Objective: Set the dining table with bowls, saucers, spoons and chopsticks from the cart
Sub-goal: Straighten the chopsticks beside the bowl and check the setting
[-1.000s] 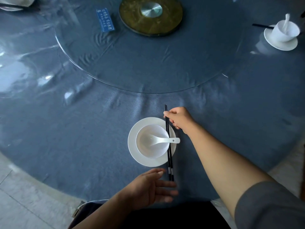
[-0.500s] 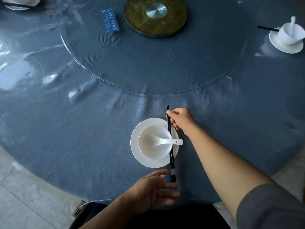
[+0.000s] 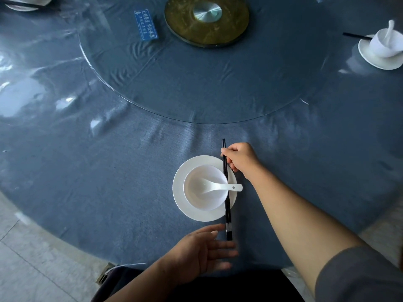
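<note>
A white saucer (image 3: 185, 211) lies on the blue tablecloth near the table's front edge. A white bowl (image 3: 197, 199) stands on it, with a white spoon (image 3: 220, 187) inside, handle pointing right. A pair of black chopsticks (image 3: 226, 205) lies across the saucer's right rim, running away from me. My right hand (image 3: 241, 156) pinches the chopsticks near their far end. Below the saucer my left hand (image 3: 202, 253) is held flat with straight fingers next to the chopsticks' near end, holding nothing.
A glass turntable (image 3: 218, 94) with a brass hub (image 3: 207, 20) and a blue card (image 3: 145, 25) fills the table's middle. Another set place (image 3: 382, 49) with bowl, spoon and chopsticks is at far right, and one more (image 3: 21, 5) at far left. Tiled floor shows lower left.
The chopsticks have shifted slightly toward the saucer's right side and lie straighter. Both hands stay nearly where they were.
</note>
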Tool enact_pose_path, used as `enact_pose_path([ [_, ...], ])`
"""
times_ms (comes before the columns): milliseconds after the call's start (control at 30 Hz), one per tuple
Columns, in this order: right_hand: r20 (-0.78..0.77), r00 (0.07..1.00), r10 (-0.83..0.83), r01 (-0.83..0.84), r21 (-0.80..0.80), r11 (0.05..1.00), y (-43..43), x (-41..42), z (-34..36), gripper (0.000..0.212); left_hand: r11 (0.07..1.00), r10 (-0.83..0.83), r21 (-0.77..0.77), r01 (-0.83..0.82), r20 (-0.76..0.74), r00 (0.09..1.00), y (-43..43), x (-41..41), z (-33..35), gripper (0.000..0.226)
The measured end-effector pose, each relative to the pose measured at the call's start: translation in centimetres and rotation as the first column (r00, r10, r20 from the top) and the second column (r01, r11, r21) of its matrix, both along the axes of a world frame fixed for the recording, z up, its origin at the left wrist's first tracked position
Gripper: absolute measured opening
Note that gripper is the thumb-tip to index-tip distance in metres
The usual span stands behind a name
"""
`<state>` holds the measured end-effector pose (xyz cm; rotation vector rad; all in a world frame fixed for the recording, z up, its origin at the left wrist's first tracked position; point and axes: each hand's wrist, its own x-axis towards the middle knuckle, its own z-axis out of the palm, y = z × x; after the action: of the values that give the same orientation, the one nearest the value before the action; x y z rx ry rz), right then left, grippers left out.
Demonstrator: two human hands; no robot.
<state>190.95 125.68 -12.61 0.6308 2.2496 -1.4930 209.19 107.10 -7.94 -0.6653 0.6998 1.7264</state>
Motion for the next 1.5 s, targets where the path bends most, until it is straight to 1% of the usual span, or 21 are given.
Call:
enact_pose_path([
  [200,0.006,1.000,-0.011,0.011,0.002,1.000,0.4,0.3,-0.2,0.027,0.999,-0.023,-0.031,0.023,-0.016,1.000,0.0,-0.1,0.2,0.038],
  [633,-0.024,1.000,-0.004,0.005,0.029,1.000,0.6,0.6,0.0,0.027,0.996,-0.019,-0.083,0.019,-0.011,1.000,-0.4,0.0,0.6,0.039],
  [733,-0.018,1.000,-0.014,0.015,0.049,0.999,0.7,0.7,-0.2,0.029,0.995,-0.015,-0.094,0.013,-0.024,1.000,-0.5,0.1,0.4,0.039],
  [833,-0.015,0.999,-0.030,0.031,0.026,0.999,0.7,0.9,-0.2,0.033,0.995,-0.015,-0.101,0.014,-0.018,1.000,-1.0,0.2,0.2,0.037],
  [900,-0.014,0.999,-0.053,0.053,0.013,0.999,0.9,1.4,-0.1,0.033,0.992,-0.030,-0.123,0.027,-0.026,0.999,-1.8,0.2,0.0,0.035],
  [967,-0.022,0.997,-0.076,0.076,0.021,0.997,1.4,2.2,0.1,0.033,0.980,-0.069,-0.194,0.052,-0.081,0.994,-3.0,-0.1,-0.3,0.030],
  [1067,-0.039,0.997,-0.067,0.070,0.105,0.992,2.5,4.1,0.3,0.032,0.917,-0.138,-0.397,0.042,-0.216,0.967,-5.3,-1.8,-0.5,0.018],
  [1133,-0.050,0.999,-0.022,0.030,0.173,0.984,3.1,5.8,0.2,0.028,0.831,-0.205,-0.556,-0.005,-0.313,0.927,-6.6,-3.6,-0.7,0.012],
  [1200,-0.051,0.998,0.036,-0.024,0.213,0.977,3.3,7.7,0.1,0.027,0.738,-0.276,-0.671,-0.073,-0.398,0.875,-7.5,-5.5,-0.8,0.012],
  [1267,-0.025,0.997,0.068,-0.061,0.208,0.976,3.2,9.4,-0.1,0.026,0.662,-0.338,-0.736,-0.143,-0.463,0.820,-7.8,-7.2,-1.2,0.012],
  [1367,0.022,0.996,0.083,-0.086,0.161,0.983,2.8,11.1,-0.5,0.019,0.538,-0.497,-0.823,-0.183,-0.485,0.720,-7.2,-8.6,-1.5,0.012],
  [1433,0.011,0.995,0.102,-0.102,0.149,0.984,2.4,11.6,-0.6,0.022,0.510,-0.564,-0.842,-0.176,-0.482,0.671,-6.5,-9.0,-1.6,0.017],
  [1500,-0.003,0.995,0.103,-0.101,0.147,0.984,2.0,11.8,-0.6,0.025,0.471,-0.605,-0.863,-0.185,-0.468,0.644,-6.0,-9.1,-1.7,0.020],
])
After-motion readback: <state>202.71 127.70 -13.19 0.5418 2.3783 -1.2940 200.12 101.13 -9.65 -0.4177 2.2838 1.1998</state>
